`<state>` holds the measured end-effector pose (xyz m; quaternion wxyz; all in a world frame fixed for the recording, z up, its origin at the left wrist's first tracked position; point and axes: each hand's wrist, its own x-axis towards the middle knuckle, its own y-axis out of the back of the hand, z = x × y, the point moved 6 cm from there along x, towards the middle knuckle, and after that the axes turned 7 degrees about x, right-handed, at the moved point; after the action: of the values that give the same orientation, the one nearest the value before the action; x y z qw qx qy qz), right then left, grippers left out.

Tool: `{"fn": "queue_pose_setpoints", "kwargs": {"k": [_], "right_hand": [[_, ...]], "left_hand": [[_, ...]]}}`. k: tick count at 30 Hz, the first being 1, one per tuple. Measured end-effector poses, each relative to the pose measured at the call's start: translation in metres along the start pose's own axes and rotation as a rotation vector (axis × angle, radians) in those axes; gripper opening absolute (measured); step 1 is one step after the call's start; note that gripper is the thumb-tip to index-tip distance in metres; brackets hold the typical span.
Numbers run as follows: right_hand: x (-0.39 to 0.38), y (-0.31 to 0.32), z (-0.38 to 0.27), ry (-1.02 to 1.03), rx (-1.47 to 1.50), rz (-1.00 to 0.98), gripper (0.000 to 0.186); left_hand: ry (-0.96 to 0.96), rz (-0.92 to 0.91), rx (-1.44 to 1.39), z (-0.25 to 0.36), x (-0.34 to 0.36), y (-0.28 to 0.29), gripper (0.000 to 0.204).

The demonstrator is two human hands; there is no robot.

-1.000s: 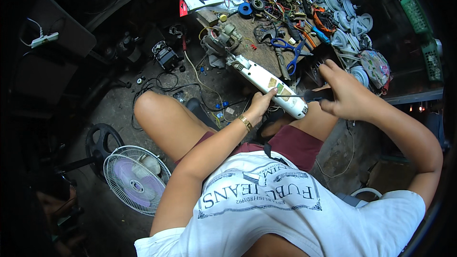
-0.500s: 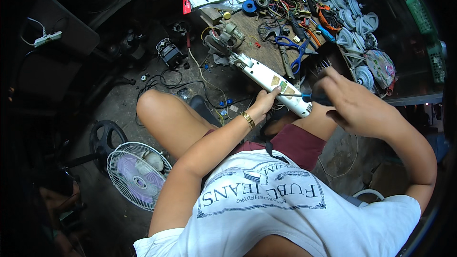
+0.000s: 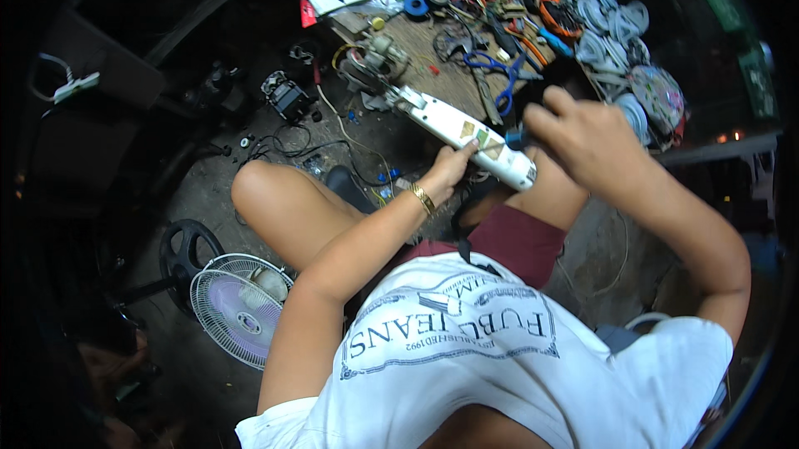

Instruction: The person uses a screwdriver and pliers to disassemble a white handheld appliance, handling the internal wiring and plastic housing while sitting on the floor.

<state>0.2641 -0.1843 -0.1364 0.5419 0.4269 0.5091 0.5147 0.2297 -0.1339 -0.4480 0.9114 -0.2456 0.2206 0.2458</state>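
Observation:
A long white plastic fan neck (image 3: 443, 121) lies slantwise over my lap, with a bare fan motor (image 3: 384, 58) at its far end, by the bench. My left hand (image 3: 450, 168) is closed around the neck's near part, thumb on top beside some worn stickers. In my right hand (image 3: 587, 137) is a screwdriver (image 3: 513, 139) with a dark blue handle. Its shaft points left toward the white neck near my left thumb; whether the tip touches a screw cannot be made out. The fingers of my right hand are curled, partly hiding the handle.
The wooden bench (image 3: 433, 41) holds blue-handled scissors (image 3: 502, 74), blue tape (image 3: 416, 6), pliers, wires and pale plastic coils (image 3: 612, 29). A caged fan (image 3: 241, 316) stands at my left. Another motor (image 3: 285, 95) and cables lie on the floor.
The whole view has shifted slightly. My right hand has turned and risen a little with the screwdriver, whose shaft now slants more. My left hand keeps its hold on the fan neck.

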Motion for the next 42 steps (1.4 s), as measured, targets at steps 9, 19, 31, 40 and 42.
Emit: {"fn": "queue_pose_setpoints", "kwargs": {"k": [9, 19, 31, 40, 42], "right_hand": [[0.001, -0.009, 0.003, -0.058, 0.124, -0.143, 0.034], [0.011, -0.006, 0.011, -0.149, 0.196, -0.298, 0.044], [0.014, 0.001, 0.011, -0.021, 0.221, -0.123, 0.034], [0.010, 0.002, 0.001, 0.266, 0.051, 0.167, 0.030], [0.002, -0.004, 0.012, 0.172, -0.036, 0.125, 0.029]], "left_hand": [[0.065, 0.067, 0.077, 0.014, -0.016, -0.001, 0.058], [0.048, 0.000, 0.029, 0.008, -0.009, -0.001, 0.048], [0.069, 0.033, 0.050, 0.002, -0.003, 0.005, 0.045], [0.051, -0.107, 0.272, 0.011, -0.005, 0.019, 0.048], [-0.065, -0.030, 0.932, 0.038, -0.026, 0.031, 0.048]]}}
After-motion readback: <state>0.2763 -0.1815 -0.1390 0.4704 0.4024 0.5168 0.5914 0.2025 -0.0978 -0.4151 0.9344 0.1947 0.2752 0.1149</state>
